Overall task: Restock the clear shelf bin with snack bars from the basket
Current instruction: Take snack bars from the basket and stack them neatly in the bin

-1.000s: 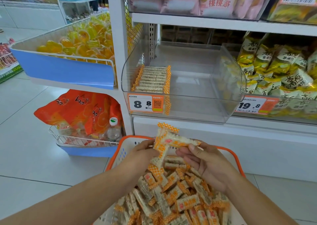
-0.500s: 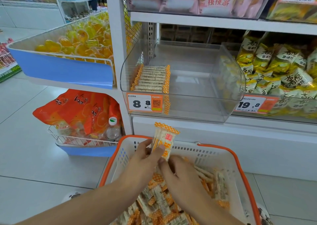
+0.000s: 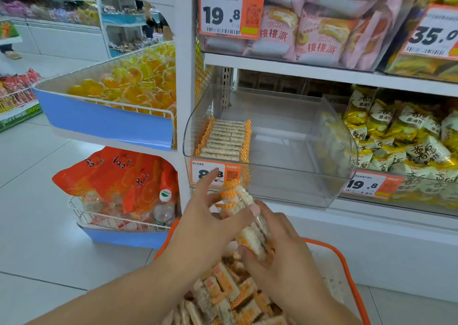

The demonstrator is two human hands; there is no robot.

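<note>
A stack of snack bars in orange-checked wrappers is held between both hands just above the orange basket. My left hand touches the stack's left side, its fingers spread and mostly straight. My right hand grips the stack from the right and below. The basket holds several more loose bars. Straight ahead on the shelf, the clear bin has one neat row of bars at its left side. The bin's remaining floor is bare.
A neighbouring clear bin of yellow snack packs stands to the right. Pink pie packs fill the shelf above. At the left are a blue-fronted wire bin of orange jelly cups and a low wire basket with orange bags.
The bundle of bars has risen from the basket toward the clear bin's front. My right hand moved from under the bars to grip their right side. The view has shifted closer to the shelf.
</note>
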